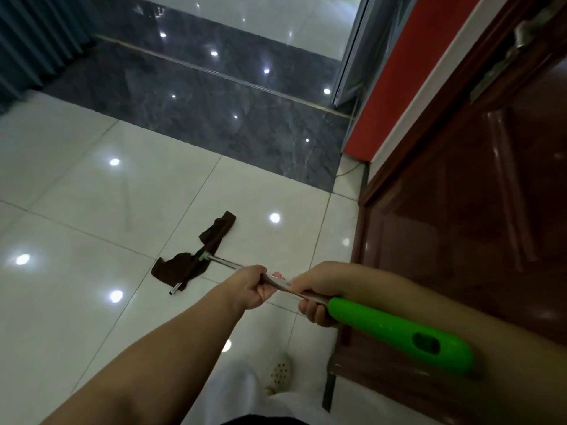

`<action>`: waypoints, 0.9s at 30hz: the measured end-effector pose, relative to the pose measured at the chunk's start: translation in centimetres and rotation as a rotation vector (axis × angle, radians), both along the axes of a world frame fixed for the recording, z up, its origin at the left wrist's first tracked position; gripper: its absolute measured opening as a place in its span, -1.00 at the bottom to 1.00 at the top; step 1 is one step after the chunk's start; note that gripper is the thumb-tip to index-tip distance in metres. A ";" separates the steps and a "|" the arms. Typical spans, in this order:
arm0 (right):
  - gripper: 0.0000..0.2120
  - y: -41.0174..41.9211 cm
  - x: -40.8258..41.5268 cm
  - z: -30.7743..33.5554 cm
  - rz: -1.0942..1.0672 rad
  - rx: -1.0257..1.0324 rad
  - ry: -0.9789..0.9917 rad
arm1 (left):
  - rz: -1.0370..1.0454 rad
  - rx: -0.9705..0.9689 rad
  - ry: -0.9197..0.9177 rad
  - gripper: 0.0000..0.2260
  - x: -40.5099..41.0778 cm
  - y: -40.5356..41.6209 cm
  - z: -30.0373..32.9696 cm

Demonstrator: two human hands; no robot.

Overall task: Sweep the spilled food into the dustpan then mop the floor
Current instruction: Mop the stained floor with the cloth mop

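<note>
A mop with a metal shaft (pixel 225 264) and a bright green handle (pixel 395 331) points down at the glossy white tile floor (pixel 92 194). Its head carries a dark brown cloth (pixel 196 259) that lies spread on the tiles ahead of me. My left hand (pixel 250 286) is closed around the shaft. Just behind it, my right hand (pixel 316 297) grips the shaft where the green handle begins. No spilled food, broom or dustpan is in view.
A dark brown wooden door (pixel 475 216) stands close on the right, beside a red wall strip (pixel 399 75). A band of dark marble floor (pixel 199 96) crosses ahead. Teal curtains (pixel 33 41) hang at the far left. My white-slippered foot (pixel 277 374) is below the hands.
</note>
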State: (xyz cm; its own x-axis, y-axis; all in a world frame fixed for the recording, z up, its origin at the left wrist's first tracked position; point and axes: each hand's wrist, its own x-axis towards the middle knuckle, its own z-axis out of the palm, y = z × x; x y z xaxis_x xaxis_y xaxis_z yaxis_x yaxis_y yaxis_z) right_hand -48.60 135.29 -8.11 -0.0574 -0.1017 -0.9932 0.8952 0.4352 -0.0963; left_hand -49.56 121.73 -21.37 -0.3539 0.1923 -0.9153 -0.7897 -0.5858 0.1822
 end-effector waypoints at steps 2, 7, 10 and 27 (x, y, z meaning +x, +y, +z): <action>-0.76 0.6 -0.9 0.5 0.009 -0.008 -0.017 | 0.015 0.005 -0.010 -0.86 -0.7 0.6 0.1; -0.72 0.2 -3.2 0.9 0.042 -0.099 0.031 | 0.113 0.006 -0.028 -0.78 -2.6 0.4 -0.2; -0.52 -0.2 -5.6 1.4 0.115 -0.098 0.032 | 0.166 0.012 -0.030 -0.77 -4.5 0.4 0.2; -0.65 -9.1 -27.8 2.8 0.431 -0.062 0.036 | 0.364 0.025 -0.061 -0.82 -23.1 -8.1 0.8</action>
State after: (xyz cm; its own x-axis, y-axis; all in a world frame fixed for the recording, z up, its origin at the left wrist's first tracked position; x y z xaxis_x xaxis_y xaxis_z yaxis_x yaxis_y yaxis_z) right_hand -76.36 126.18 -5.35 -0.0311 -0.1838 -0.9825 0.6282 0.7609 -0.1623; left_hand -72.70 113.65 -20.58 -0.3481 0.0863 -0.9335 -0.5377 -0.8340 0.1234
